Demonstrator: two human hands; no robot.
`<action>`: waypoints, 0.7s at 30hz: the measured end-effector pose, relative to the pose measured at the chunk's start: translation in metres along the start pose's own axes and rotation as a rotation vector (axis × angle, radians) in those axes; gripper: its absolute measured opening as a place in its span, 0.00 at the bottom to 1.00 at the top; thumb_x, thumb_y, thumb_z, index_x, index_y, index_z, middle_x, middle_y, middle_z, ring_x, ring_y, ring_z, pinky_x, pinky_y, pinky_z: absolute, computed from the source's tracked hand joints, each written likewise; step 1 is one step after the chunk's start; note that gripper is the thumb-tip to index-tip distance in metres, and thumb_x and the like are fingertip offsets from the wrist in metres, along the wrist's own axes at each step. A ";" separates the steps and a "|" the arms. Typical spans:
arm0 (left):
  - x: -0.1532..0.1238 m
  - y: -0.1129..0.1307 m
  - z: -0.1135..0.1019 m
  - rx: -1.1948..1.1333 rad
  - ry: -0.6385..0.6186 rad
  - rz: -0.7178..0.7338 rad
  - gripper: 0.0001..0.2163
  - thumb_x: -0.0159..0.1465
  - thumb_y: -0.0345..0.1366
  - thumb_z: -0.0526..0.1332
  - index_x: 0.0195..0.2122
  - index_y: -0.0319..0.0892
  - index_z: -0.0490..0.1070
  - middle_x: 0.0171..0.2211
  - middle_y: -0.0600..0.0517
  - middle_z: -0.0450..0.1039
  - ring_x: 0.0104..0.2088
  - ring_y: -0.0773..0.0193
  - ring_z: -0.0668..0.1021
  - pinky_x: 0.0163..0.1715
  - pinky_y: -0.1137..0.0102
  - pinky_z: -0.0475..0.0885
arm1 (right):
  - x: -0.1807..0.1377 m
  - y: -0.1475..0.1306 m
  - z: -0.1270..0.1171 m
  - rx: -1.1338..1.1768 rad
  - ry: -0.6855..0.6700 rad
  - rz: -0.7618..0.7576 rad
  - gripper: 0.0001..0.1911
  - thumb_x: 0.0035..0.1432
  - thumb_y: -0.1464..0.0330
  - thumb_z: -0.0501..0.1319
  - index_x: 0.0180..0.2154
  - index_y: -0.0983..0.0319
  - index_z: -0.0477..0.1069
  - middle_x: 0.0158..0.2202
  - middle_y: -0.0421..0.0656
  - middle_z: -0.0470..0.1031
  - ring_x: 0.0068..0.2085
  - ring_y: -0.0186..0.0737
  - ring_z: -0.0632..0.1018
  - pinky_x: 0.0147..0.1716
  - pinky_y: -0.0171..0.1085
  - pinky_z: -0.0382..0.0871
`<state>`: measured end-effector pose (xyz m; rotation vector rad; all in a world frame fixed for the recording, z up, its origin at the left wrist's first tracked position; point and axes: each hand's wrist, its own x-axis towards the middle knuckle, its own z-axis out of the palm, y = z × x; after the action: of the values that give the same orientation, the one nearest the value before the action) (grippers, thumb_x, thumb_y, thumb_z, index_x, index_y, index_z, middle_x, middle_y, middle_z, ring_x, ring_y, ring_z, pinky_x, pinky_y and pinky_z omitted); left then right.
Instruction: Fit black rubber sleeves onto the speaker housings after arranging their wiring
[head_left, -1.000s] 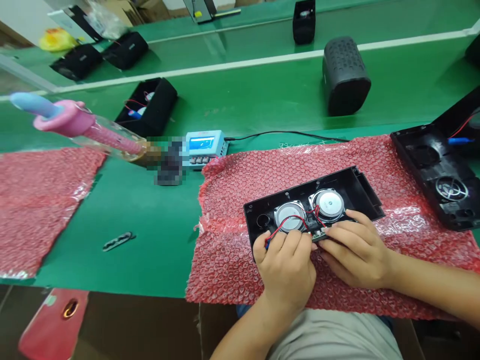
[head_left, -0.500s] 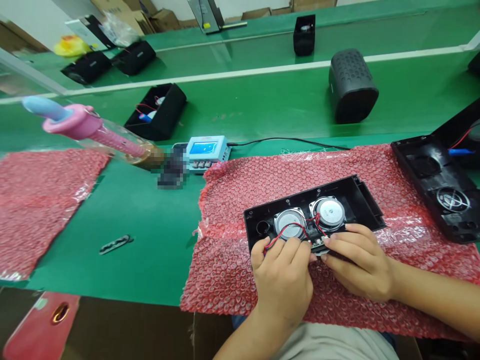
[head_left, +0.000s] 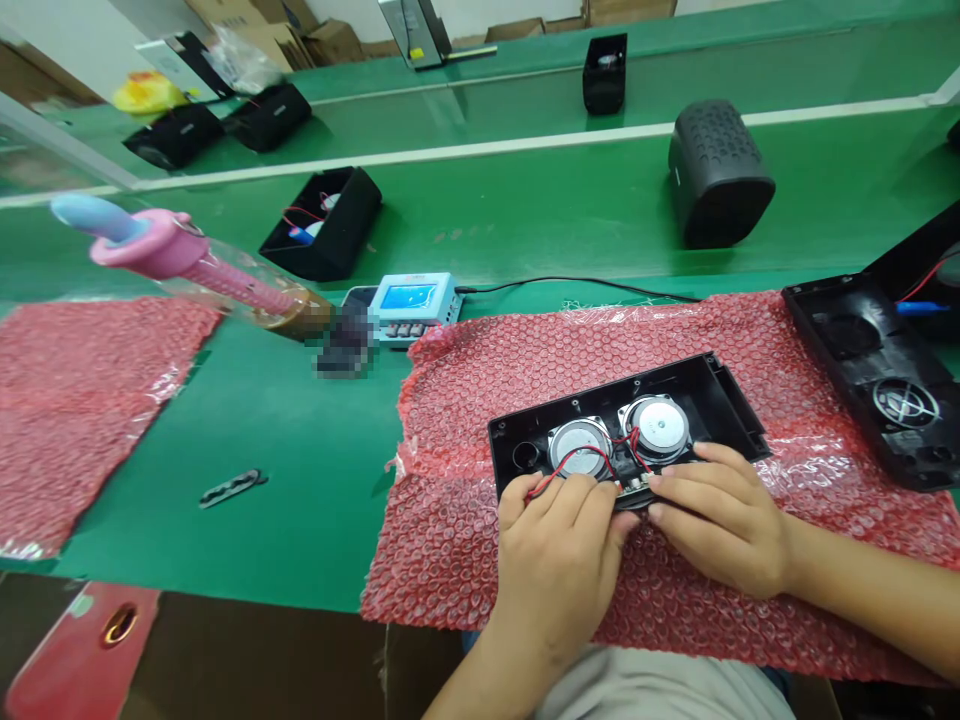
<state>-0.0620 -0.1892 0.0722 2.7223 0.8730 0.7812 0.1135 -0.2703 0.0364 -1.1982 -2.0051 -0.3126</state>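
Note:
A black speaker shell point(head_left: 712, 395) lies open on red bubble wrap point(head_left: 480, 400), with two round silver drivers point(head_left: 654, 428) side by side in it and red and black wires across them. A small circuit board point(head_left: 631, 487) sits at the shell's near edge. My left hand point(head_left: 564, 560) is closed, its fingertips pinching the wires and board from the left. My right hand point(head_left: 716, 520) is closed too, its fingers pressing the board and the shell's edge from the right. Both hands hide the shell's near wall.
A second open black shell point(head_left: 870, 375) lies at the right. A blue-screened meter point(head_left: 411, 300) with a cable sits behind the wrap. A pink and blue tool point(head_left: 172, 255) hangs at the left. A black speaker point(head_left: 716, 175) and open black cases point(head_left: 326, 225) stand on the green belt. A small black strip point(head_left: 232, 487) lies left.
The view has tilted a little, so everything sits slightly lower in the picture. My hands stay at the shell's near edge; the fingers have shifted slightly on the board and wires.

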 end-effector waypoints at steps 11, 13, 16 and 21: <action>0.003 0.005 0.002 0.085 0.009 -0.031 0.08 0.62 0.39 0.58 0.28 0.44 0.71 0.24 0.55 0.73 0.27 0.64 0.72 0.40 0.64 0.56 | 0.019 0.000 -0.007 -0.250 -0.068 0.154 0.07 0.59 0.67 0.59 0.37 0.65 0.70 0.30 0.42 0.74 0.32 0.38 0.71 0.49 0.46 0.58; 0.003 0.005 0.003 0.089 0.020 -0.026 0.08 0.62 0.38 0.58 0.27 0.44 0.71 0.24 0.55 0.72 0.27 0.64 0.72 0.40 0.64 0.56 | 0.019 0.000 -0.007 -0.246 -0.076 0.163 0.07 0.59 0.67 0.59 0.36 0.65 0.70 0.28 0.42 0.73 0.31 0.38 0.71 0.46 0.45 0.60; 0.002 0.005 0.004 0.085 0.038 -0.019 0.07 0.61 0.37 0.59 0.27 0.43 0.71 0.23 0.55 0.72 0.26 0.64 0.72 0.40 0.64 0.57 | 0.020 -0.001 -0.008 -0.226 -0.079 0.168 0.06 0.59 0.68 0.58 0.35 0.65 0.70 0.27 0.42 0.72 0.31 0.39 0.70 0.45 0.46 0.60; 0.001 0.005 0.006 0.077 0.065 -0.017 0.07 0.61 0.36 0.58 0.26 0.44 0.71 0.23 0.56 0.72 0.27 0.64 0.72 0.39 0.64 0.57 | 0.021 0.002 -0.011 -0.199 -0.129 0.127 0.08 0.60 0.69 0.58 0.34 0.67 0.71 0.26 0.45 0.71 0.31 0.41 0.69 0.35 0.43 0.63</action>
<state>-0.0559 -0.1924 0.0695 2.7654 0.9578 0.8540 0.1145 -0.2620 0.0589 -1.4971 -2.0324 -0.3875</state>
